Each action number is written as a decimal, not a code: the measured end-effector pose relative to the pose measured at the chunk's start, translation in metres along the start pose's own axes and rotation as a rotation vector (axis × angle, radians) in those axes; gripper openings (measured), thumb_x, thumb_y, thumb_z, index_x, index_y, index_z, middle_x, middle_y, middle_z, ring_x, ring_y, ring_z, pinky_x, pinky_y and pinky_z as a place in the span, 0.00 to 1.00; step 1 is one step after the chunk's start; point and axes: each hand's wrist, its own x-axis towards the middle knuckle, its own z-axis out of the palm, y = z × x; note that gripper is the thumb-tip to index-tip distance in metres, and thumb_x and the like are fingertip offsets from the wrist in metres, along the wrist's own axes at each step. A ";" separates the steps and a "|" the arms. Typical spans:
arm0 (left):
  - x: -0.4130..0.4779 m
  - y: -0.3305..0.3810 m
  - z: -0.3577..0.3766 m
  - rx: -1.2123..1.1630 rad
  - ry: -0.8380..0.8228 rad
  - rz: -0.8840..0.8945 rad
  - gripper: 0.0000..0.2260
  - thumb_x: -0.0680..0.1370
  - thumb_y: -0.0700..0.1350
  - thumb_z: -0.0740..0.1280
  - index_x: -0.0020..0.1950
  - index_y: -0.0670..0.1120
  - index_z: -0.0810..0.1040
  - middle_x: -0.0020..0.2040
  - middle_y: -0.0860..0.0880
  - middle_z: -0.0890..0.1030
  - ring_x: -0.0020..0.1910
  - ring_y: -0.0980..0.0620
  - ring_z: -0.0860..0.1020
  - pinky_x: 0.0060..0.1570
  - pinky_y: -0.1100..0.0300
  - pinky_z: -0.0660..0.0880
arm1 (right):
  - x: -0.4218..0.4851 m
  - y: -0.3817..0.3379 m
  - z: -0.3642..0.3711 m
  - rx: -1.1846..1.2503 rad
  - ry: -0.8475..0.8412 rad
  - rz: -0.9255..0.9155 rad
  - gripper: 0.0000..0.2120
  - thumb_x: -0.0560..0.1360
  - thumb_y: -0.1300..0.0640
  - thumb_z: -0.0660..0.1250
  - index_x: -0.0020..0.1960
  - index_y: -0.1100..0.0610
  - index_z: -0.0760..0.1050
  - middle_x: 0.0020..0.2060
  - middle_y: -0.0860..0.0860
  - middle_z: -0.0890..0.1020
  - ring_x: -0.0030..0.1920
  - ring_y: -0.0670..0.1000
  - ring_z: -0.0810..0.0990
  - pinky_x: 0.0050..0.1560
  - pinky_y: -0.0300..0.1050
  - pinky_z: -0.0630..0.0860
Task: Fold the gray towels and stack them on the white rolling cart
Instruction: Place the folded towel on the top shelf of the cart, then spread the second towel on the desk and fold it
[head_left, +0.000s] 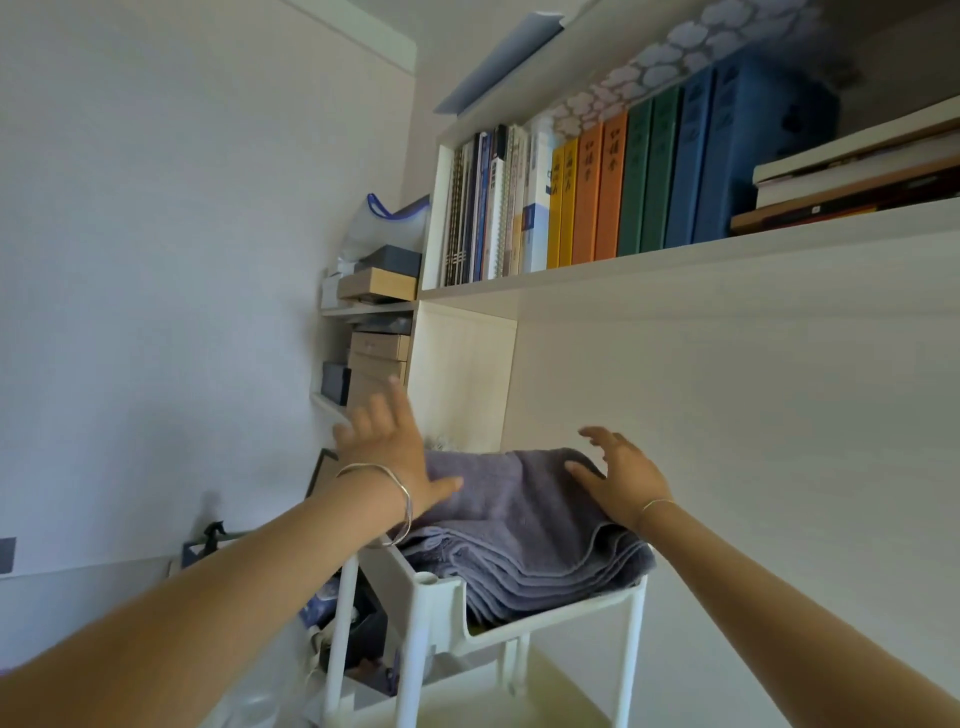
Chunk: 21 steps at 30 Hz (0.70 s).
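A stack of folded gray towels (519, 525) lies in the top tray of the white rolling cart (550, 618). My left hand (387, 452) hovers over the stack's left side with fingers spread, the thumb touching the top towel. Over the right side of the stack my right hand (618, 475) is also spread, its thumb and palm resting on the top towel. Neither hand grips anything.
A white bookshelf (675, 265) with upright books and binders hangs right above the cart. Small boxes (376, 283) sit on side shelves at the left. A lower cart tray (363, 639) holds dark items. A plain wall fills the left side.
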 end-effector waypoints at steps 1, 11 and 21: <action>0.001 0.004 0.001 -0.063 0.036 0.068 0.46 0.73 0.68 0.59 0.77 0.44 0.40 0.75 0.41 0.53 0.73 0.40 0.56 0.70 0.47 0.58 | -0.005 -0.004 -0.002 0.003 0.070 -0.080 0.19 0.77 0.45 0.62 0.66 0.49 0.70 0.62 0.50 0.75 0.61 0.54 0.74 0.61 0.48 0.71; -0.029 0.044 0.033 0.042 -0.565 0.382 0.45 0.66 0.73 0.64 0.73 0.44 0.62 0.67 0.48 0.72 0.62 0.46 0.73 0.62 0.51 0.71 | -0.041 0.014 0.009 -0.121 -0.185 -0.175 0.23 0.80 0.41 0.49 0.51 0.51 0.79 0.53 0.46 0.80 0.54 0.48 0.74 0.56 0.42 0.70; -0.019 0.007 0.031 -0.053 -0.563 0.407 0.42 0.65 0.70 0.68 0.71 0.48 0.62 0.70 0.49 0.67 0.64 0.47 0.70 0.63 0.51 0.70 | -0.045 0.007 0.019 -0.249 -0.228 -0.221 0.28 0.79 0.38 0.48 0.37 0.55 0.75 0.38 0.51 0.78 0.40 0.50 0.74 0.44 0.43 0.70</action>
